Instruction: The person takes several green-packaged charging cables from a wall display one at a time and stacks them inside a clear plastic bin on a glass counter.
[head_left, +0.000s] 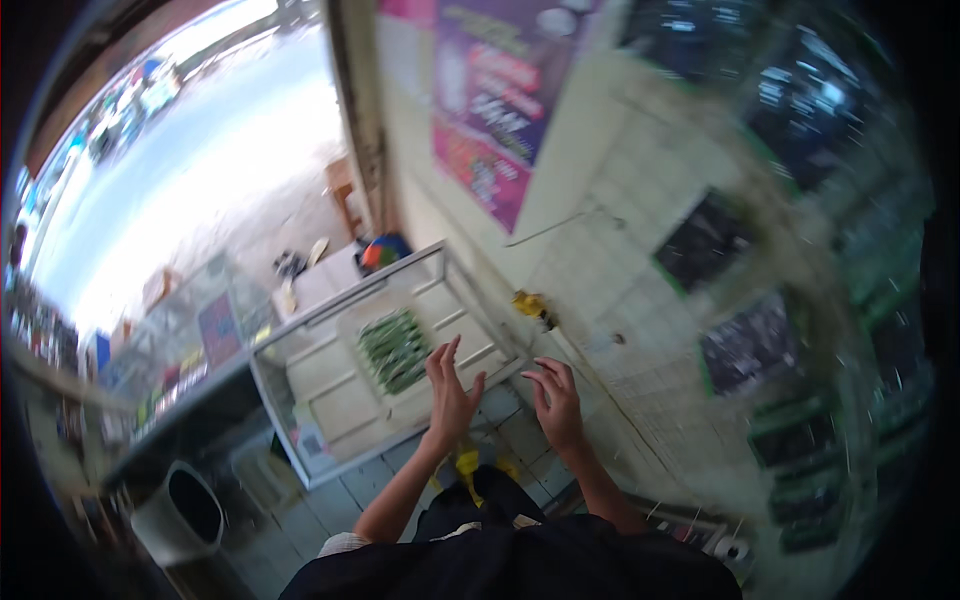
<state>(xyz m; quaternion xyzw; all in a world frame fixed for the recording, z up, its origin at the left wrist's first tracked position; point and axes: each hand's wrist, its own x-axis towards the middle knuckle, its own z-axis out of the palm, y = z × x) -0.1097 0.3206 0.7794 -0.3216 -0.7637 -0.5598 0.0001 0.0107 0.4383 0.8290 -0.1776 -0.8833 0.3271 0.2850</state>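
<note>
My left hand (451, 397) is raised with its fingers apart and nothing in them, over the near edge of a glass-topped display case (315, 375). Just beyond its fingertips, a tray of green wrapped items (393, 350) lies inside or on the case; which of these cannot be told. To the right, my right hand (555, 401) hovers beside the case's right corner, fingers slightly bent and holding nothing. The two hands do not touch each other. Below them show dark trousers and something yellow (469, 465) near the feet.
A tiled wall (622, 300) with hanging dark packets (750, 345) stands at the right, under a purple poster (502, 105). A second glass counter (217, 322) is at the left, with a white bin (180, 514) below. A colourful ball-like object (381, 253) sits behind the case.
</note>
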